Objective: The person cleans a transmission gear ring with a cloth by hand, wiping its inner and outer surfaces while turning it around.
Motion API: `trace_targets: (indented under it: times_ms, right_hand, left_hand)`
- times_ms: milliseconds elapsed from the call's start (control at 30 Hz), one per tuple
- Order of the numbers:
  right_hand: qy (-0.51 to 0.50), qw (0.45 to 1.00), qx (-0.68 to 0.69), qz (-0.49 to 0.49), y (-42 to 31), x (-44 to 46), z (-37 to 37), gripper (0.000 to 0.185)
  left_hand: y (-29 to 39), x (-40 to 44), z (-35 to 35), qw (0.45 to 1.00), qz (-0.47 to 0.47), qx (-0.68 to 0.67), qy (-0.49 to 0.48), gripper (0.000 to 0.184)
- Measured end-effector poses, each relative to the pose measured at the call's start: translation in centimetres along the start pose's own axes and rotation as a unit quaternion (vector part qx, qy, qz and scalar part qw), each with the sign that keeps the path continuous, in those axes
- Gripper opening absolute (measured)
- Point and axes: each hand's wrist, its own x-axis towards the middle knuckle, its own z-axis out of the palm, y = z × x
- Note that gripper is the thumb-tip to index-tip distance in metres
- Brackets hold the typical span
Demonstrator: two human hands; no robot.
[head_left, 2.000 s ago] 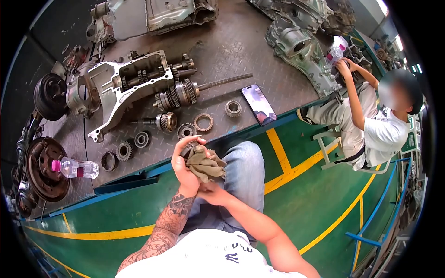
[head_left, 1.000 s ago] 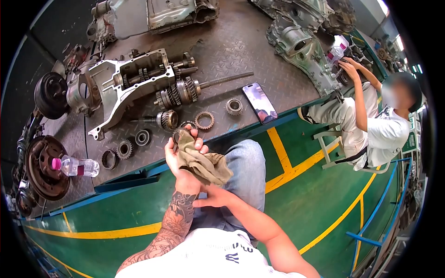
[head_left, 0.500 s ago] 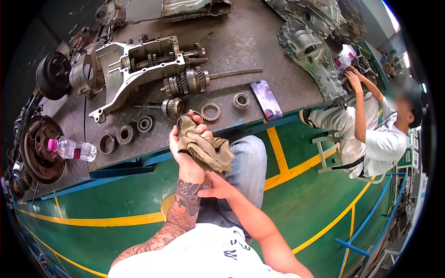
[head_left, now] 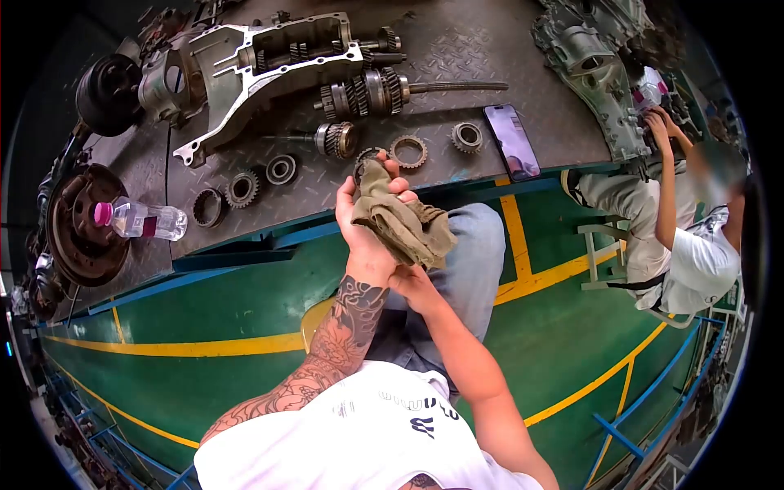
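My left hand, at the end of the tattooed arm, is wrapped round an olive-brown cloth and a metal gear ring at the cloth's upper end. My right hand lies just below, by the left wrist under the cloth; its fingers are mostly hidden. On the table's near edge beyond are a toothed ring, a small gear, a bearing, a gear and a ring. A short gear shaft lies behind them.
An open gearbox housing and a long gear shaft lie farther back. A phone rests near the edge, a bottle on the left. At right a seated person reaches to a metal casing.
The view has shifted, so the table appears higher. My left hand has turned, showing more of the cloth hanging to the right. My right hand has shifted beside the left wrist.
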Motion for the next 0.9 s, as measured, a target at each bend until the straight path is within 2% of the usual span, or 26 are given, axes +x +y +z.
trace_targets:
  times_ms: [200, 233, 333, 467, 500, 567, 667, 700, 800, 867, 900]
  right_hand:
    - [-0.106, 0.979, -0.164, 0.052, -3.8, -0.1, 2.0, 0.085]
    - [-0.087, 0.981, -0.164, 0.054, -3.7, -0.2, 2.2, 0.089]
    - [-0.072, 0.966, -0.245, -0.022, -3.3, -0.2, 1.7, 0.088]
    - [-0.037, 0.982, -0.181, -0.05, -1.6, -0.7, 1.0, 0.093]
    - [-0.055, 0.979, -0.181, -0.076, -1.6, -0.6, 1.0, 0.088]
    - [-0.009, 0.987, -0.135, -0.084, -0.7, -0.5, 0.5, 0.083]
    - [-0.016, 0.989, -0.128, -0.069, -1.0, -0.3, 0.3, 0.085]
    - [-0.022, 0.989, -0.147, -0.029, -0.9, -0.5, -0.1, 0.093]
    - [-0.042, 0.988, -0.148, 0.016, -0.5, -0.9, -0.1, 0.09]
    - [-0.063, 0.983, -0.167, -0.044, -0.5, -0.9, 0.4, 0.078]
    - [-0.076, 0.986, -0.147, -0.006, -0.8, -0.9, 0.5, 0.077]
  left_hand:
    - [0.0, 0.2, -0.2, 1.0, 0.0, -0.017, -0.01, 0.039]
    - [0.0, 0.2, -0.1, 0.999, -0.007, -0.026, -0.018, 0.04]
    - [-0.3, -0.2, 0.5, 0.999, -0.018, -0.049, -0.009, 0.039]
    - [-0.6, -0.3, 0.9, 0.999, -0.022, -0.039, 0.014, 0.045]
    - [-0.7, -0.4, 1.0, 0.999, -0.025, -0.037, 0.021, 0.045]
    - [-1.1, -0.7, 1.4, 0.998, -0.027, -0.031, 0.041, 0.044]
    - [-1.3, -1.0, 1.5, 0.999, -0.035, -0.025, 0.026, 0.044]
    - [-1.3, -1.0, 1.7, 0.999, -0.029, -0.02, 0.035, 0.043]
    - [-0.5, -0.8, 1.6, 0.999, -0.031, -0.032, 0.012, 0.043]
    - [0.3, -0.5, 1.1, 0.999, -0.028, -0.034, -0.021, 0.043]
    - [0.5, -0.5, 1.2, 0.999, -0.017, -0.028, -0.023, 0.043]
